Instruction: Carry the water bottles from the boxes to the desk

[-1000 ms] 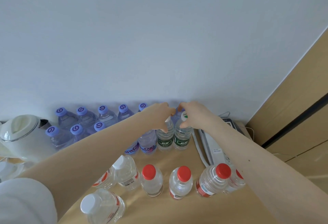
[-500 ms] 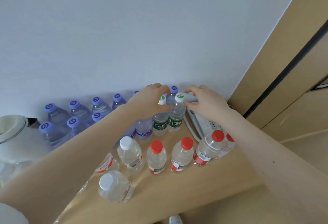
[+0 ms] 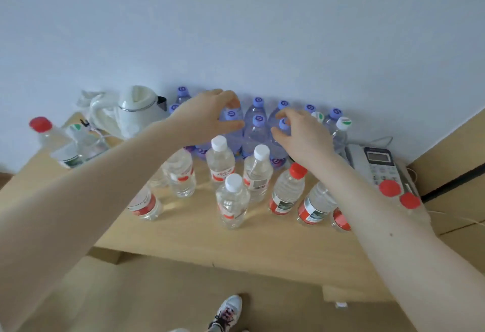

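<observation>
Both of your hands have left the two green-labelled bottles (image 3: pixel 340 134) and swung left to the purple-capped bottles (image 3: pixel 256 133) since a second ago.

Nearest you, your shoe (image 3: pixel 229 308) is on the floor, just short of the desk (image 3: pixel 210 242). On the desk's near half stand the white-capped bottles (image 3: pixel 232 200), with the red-capped bottles (image 3: pixel 287 192) to their right.

Beyond them, your left hand (image 3: pixel 207 121) curves its finger and thumb around the top of one purple-capped bottle. Your right hand (image 3: pixel 304 137) curls beside the cap of another. You cannot tell from this view whether either hand is actually gripping.

The purple-capped bottles stand in rows at the far edge, against the wall (image 3: pixel 236 29). The green-labelled bottles stand upright just right of your right hand, free of both hands. A white kettle (image 3: pixel 136 113) sits far left and a telephone (image 3: pixel 378 163) far right.
</observation>
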Available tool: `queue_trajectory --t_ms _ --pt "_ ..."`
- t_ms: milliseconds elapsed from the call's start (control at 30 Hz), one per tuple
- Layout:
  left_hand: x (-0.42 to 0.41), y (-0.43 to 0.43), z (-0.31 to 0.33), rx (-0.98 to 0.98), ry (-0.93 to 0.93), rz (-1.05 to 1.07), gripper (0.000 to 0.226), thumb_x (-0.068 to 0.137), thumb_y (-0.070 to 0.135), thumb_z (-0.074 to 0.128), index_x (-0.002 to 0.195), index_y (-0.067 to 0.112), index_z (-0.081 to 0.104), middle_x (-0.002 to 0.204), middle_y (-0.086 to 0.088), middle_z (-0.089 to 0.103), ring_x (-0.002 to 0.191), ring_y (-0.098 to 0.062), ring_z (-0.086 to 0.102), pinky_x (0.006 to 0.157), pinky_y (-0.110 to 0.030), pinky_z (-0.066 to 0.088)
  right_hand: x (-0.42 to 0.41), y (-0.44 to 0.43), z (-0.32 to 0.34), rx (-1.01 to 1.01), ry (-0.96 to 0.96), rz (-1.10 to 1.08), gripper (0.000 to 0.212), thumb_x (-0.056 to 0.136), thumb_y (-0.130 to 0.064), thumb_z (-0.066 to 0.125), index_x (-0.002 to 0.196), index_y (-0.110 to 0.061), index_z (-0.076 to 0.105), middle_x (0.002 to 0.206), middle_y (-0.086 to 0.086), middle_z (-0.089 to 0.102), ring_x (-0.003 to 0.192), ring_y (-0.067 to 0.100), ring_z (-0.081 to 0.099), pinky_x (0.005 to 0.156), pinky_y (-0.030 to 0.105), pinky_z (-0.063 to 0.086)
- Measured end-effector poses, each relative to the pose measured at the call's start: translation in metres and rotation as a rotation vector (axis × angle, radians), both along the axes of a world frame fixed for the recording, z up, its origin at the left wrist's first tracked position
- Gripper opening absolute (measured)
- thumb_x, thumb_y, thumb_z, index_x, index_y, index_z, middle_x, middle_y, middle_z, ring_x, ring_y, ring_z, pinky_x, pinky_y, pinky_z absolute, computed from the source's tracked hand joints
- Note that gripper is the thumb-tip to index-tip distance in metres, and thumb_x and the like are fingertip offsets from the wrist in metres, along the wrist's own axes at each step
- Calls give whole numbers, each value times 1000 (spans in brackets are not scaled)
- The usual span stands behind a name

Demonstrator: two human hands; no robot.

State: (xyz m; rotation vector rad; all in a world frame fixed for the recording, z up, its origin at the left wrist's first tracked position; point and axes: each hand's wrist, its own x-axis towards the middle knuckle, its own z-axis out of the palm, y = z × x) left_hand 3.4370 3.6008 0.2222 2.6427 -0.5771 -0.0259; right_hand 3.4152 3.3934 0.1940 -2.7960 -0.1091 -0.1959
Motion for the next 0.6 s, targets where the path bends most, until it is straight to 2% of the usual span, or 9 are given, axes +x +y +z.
queue_trajectory --t_ms 100,267,367,467,600 --pt "-19 52 1 82 15 104 43 89 37 65 124 14 56 125 -3 56 109 -25 53 89 -35 42 1 50 -1 63 23 113 35 95 -36 53 127 -21 54 121 5 58 109 26 57 81 36 44" --pt "-27 122 4 56 -8 190 38 92 33 60 126 16 56 125 -1 56 114 -22 51 92 -33 41 2 124 -1 72 47 198 34 95 -37 52 126 -22 55 115 3 62 106 25 58 82 37 47" --pt "-21 168 3 94 -22 201 37 94 31 59 127 17 55 127 -1 56 107 -20 52 89 -31 40 10 164 -2 54 36 198 33 96 -35 52 125 -21 55 112 4 61 103 25 58 80 36 48" --pt "-10 216 3 105 -26 210 36 93 33 60 125 18 56 124 1 57 93 -13 45 80 -26 34 20 210 -1 55 57 210 35 95 -32 51 127 -20 54 116 3 61 105 25 58 77 33 45" --pt "1 270 -10 202 22 214 38 89 40 63 123 23 57 123 3 55 95 -15 47 89 -35 44 32 278 -4 59 92 285 35 94 -34 53 127 -21 53 116 3 58 107 23 57 77 34 45"
